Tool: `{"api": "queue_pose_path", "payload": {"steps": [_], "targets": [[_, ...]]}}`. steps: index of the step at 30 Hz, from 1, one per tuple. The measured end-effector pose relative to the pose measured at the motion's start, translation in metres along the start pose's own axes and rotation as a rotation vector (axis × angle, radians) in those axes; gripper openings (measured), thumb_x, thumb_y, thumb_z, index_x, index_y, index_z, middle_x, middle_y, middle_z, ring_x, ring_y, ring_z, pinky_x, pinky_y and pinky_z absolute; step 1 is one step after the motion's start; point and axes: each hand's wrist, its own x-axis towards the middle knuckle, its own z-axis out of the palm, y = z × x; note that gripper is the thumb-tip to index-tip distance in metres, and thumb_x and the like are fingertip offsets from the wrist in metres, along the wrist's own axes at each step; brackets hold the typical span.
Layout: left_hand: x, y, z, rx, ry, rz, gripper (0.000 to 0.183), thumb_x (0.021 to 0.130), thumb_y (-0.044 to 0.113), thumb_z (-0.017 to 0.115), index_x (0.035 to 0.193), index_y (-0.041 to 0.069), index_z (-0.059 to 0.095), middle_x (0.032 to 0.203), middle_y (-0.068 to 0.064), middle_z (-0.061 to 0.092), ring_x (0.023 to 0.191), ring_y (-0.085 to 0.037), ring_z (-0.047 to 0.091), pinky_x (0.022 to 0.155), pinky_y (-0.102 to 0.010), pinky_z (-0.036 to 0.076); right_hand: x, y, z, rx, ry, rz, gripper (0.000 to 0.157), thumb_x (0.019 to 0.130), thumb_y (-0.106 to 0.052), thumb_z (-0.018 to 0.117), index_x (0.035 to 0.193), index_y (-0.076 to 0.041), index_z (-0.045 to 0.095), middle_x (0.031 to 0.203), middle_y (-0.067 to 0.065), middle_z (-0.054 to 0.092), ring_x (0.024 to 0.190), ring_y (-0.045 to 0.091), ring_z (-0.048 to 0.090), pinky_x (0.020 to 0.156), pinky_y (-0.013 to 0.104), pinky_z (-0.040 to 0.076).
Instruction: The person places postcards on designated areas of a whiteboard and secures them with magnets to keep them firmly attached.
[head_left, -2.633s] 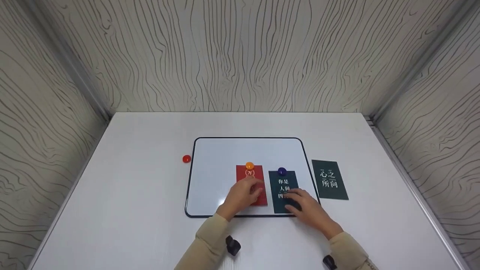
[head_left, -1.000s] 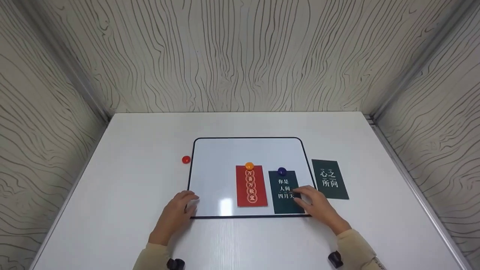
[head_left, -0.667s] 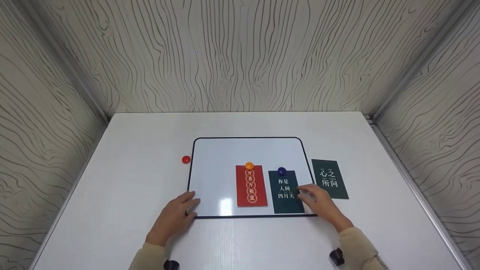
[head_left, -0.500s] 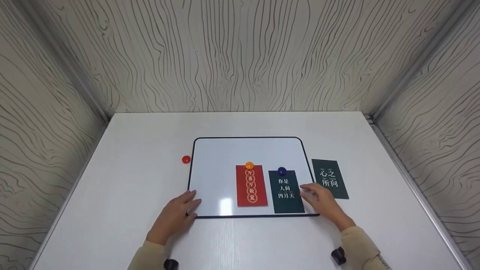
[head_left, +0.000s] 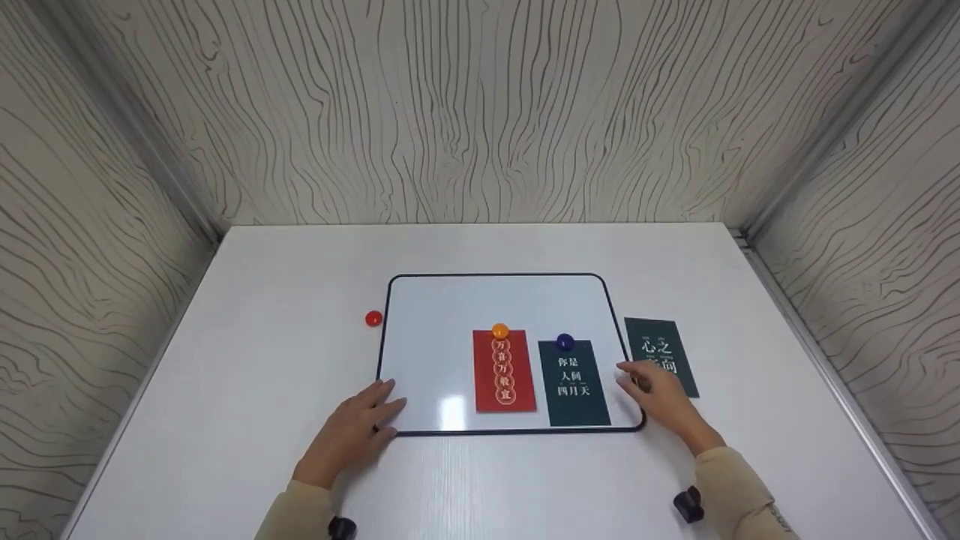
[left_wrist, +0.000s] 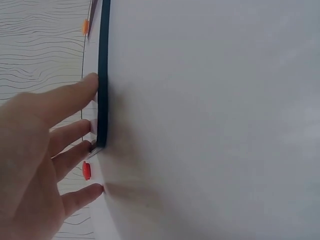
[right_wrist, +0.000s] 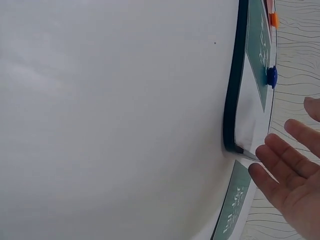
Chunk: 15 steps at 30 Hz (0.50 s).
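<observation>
A whiteboard (head_left: 431, 337) with a dark frame lies on the white table. My left hand (head_left: 346, 433) rests at its front left corner, fingers spread; in the left wrist view the thumb tip meets the frame (left_wrist: 103, 75). My right hand (head_left: 664, 397), fingers loosely bent and holding nothing, is over the board's right edge. It partly covers a dark green card (head_left: 656, 330) on the table beside the board. On the board, a red card (head_left: 486, 386) has an orange round magnet (head_left: 500, 331) at its top, and another dark green card (head_left: 577, 411) has a dark blue magnet (head_left: 565, 342).
A red round magnet (head_left: 373, 319) lies on the table (head_left: 285, 300) just left of the board. Wood-grain patterned panels (head_left: 450, 112) enclose the table at the back and both sides.
My left hand has moved from over the red card to the board's front left corner. The right hand has slid right, off the green card, to the board's right edge.
</observation>
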Motion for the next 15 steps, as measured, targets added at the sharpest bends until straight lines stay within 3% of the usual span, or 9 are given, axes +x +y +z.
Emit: {"api": "queue_pose_path", "payload": {"steps": [6,15], "targets": [[-0.001,-0.001,0.002,-0.019,0.002,0.006,0.045,0.089,0.023,0.067,0.133,0.021,0.059,0.151,-0.006,0.047,0.143,-0.030,0.040,0.112,-0.053,0.040,0.003,0.008,-0.004,0.024,-0.004,0.059,0.035,0.095,-0.014,0.058,0.126,0.000,0.059,0.120,0.022,0.063,0.110,0.035,0.063,0.097,0.047,0.054],[-0.001,0.001,-0.001,-0.043,-0.007,-0.007,0.045,0.088,0.023,0.068,0.132,0.021,0.060,0.150,-0.005,0.047,0.143,-0.031,0.040,0.112,-0.054,0.039,0.007,0.019,-0.011,0.062,0.019,0.071,0.034,0.096,-0.013,0.057,0.125,0.005,0.058,0.119,0.025,0.064,0.110,0.038,0.064,0.095,0.045,0.055]]}}
